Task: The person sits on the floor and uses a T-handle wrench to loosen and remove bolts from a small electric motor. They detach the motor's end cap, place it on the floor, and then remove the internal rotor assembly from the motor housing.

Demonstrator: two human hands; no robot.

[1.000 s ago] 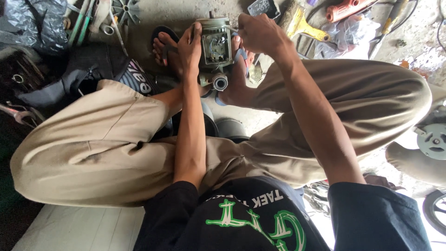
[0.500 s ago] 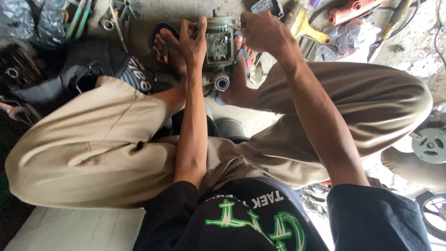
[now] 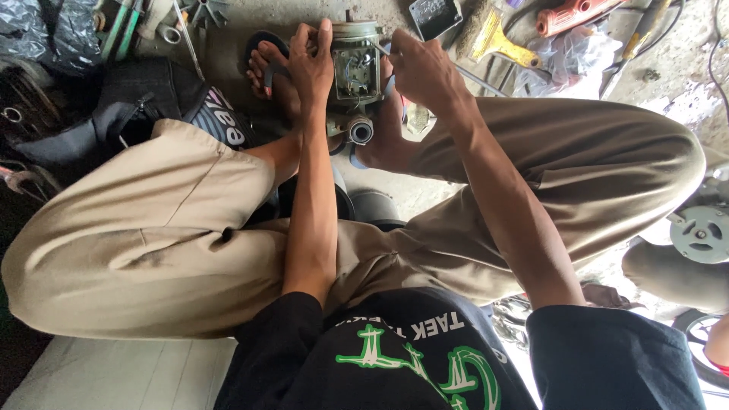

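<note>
A grey-green pump motor (image 3: 355,70) with an open terminal box stands on the floor between my bare feet; a short pipe outlet (image 3: 360,130) points toward me. My left hand (image 3: 311,64) grips its left side, fingers up along the casing. To the right, my right hand (image 3: 421,70) is closed around a thin metal tool (image 3: 377,48) whose tip reaches the top of the terminal box. Both knees in tan trousers spread to either side.
A black bag (image 3: 129,114) lies at the left beside scattered hand tools (image 3: 121,26). Behind the motor sit a dark cover plate (image 3: 434,15), a yellow-handled brush (image 3: 497,42) and an orange tool (image 3: 573,14). A grey round motor part (image 3: 702,234) rests at the right.
My left hand slid slightly higher up the motor's side. The right hand shifted a little left, closer to the terminal box. The view drifted slightly.
</note>
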